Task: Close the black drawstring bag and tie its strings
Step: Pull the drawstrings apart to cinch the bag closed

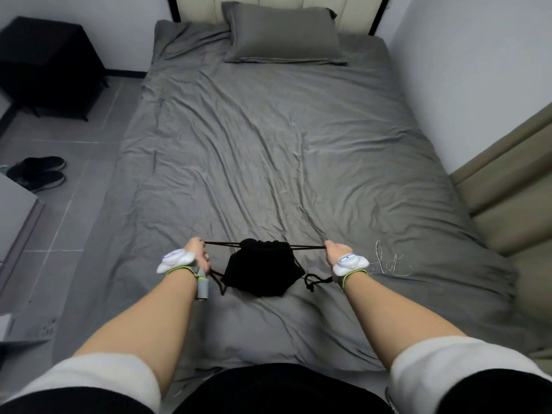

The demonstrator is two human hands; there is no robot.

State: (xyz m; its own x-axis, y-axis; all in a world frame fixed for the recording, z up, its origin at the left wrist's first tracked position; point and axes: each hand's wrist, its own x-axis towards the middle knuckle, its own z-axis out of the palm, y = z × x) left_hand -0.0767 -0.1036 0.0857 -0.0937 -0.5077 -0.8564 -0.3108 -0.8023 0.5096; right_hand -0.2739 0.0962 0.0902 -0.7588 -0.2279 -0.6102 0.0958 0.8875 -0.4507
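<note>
Two hands work at the near end of a grey bed (268,150), well apart from each other with the black drawstring bag (261,271) between them. The bag lies on the wrinkled sheet, its mouth on the far side gathered into a tight bunch. The left hand (198,253) is clenched around the strings (221,244) that run out from the left of the mouth, and the right hand (334,252) is clenched around those leaving the right side; both runs look taut and nearly level. Further lengths of cord trail below each hand, and on the right a knotted loop (312,282) rests on the sheet beside the bag's lower corner.

Each wrist carries a white device on a grey band with a bright green edge, and the band's loose tail hangs under the left wrist. The sleeves are pushed up above the forearms.

A thin white cable (388,264) lies curled on the sheet just right of the right hand. A grey pillow (283,34) sits at the head of the bed. Left of the bed, a pair of black shoes (37,171) stands on the tiled floor, and a black cabinet (44,64) stands in the far corner.
</note>
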